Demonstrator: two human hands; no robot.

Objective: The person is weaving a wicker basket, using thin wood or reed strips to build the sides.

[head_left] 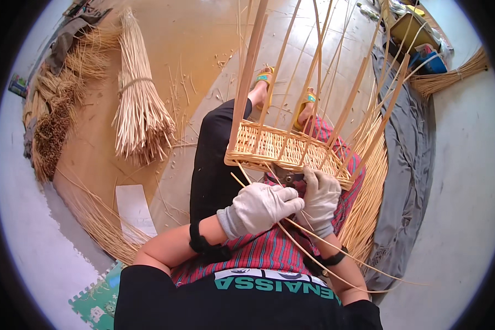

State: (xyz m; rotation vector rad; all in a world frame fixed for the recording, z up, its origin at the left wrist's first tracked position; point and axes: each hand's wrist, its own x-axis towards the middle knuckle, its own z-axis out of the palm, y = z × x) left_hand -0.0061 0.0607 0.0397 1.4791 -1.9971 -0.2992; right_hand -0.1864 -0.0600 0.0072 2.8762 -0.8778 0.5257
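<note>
A half-woven wicker basket rests tilted across my lap, its tall upright stakes pointing away from me. Both my hands wear white gloves. My left hand is closed around thin wicker strands, which trail out below it toward my right forearm. Close beside it, my right hand has its fingers curled at the basket's near edge. Between the hands, against that edge, is a dark metal tool with a round pivot, like a pair of cutters; its handles are hidden.
A tied bundle of pale rods lies on the floor at left, with darker bundles beyond. Long loose rods lie on grey cloth at right. White paper and a green foam mat are near left.
</note>
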